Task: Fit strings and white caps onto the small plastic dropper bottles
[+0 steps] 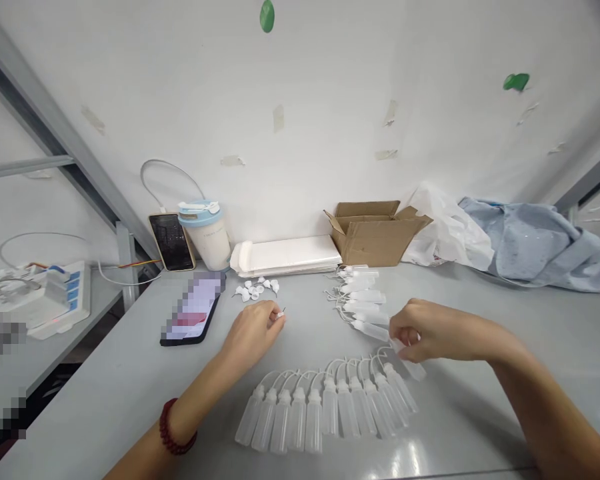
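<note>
My left hand is closed in a pinch on a small white cap with a thin dark tip. Several similar white caps lie in a loose pile just beyond it. On the right, my right hand is closed round a translucent plastic bottle, whose lower end shows below the fingers. A curved row of clear squeeze bottles with thin bent tubes lies in front of me. Beyond my right hand, more such bottles lie in a column, tubes pointing left.
A phone lies at the left; another phone leans beside a blue-lidded cup. Along the wall are a stack of white packets, an open cardboard box, a white plastic bag and blue cloth. A power strip sits far left.
</note>
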The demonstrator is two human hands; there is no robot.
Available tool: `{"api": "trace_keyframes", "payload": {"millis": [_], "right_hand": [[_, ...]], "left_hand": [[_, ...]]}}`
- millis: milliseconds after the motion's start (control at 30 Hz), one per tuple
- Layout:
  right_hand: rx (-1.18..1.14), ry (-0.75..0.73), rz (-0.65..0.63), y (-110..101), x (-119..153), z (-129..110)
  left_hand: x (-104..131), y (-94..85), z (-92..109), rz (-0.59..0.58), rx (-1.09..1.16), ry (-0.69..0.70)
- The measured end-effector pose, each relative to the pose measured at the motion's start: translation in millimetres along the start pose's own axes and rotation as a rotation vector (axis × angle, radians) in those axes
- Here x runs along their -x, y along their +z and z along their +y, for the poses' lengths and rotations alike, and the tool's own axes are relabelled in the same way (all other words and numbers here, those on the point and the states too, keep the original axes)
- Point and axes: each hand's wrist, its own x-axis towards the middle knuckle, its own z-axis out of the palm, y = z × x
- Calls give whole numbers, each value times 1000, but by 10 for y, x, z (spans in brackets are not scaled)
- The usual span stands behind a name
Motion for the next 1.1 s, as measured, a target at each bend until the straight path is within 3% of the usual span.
{"api": "trace_keyframes", "payload": {"millis": [167,300,400,600,1100], "right_hand": [[-129,-107,108,4,-68,-166],[-180,-225,254,243,-236,-258],[-35,-278,371,449,-361,-280],[-7,-307,376,619,-454,-252],[180,-300,245,747,-443,-383]], "left_hand": [[12,-9,68,-1,462,12],[62,-24,179,-67,639,59],[101,1,256,-90,700,88],[134,142,301,-135,688,84],[148,273,289,-12,715,119]]}}
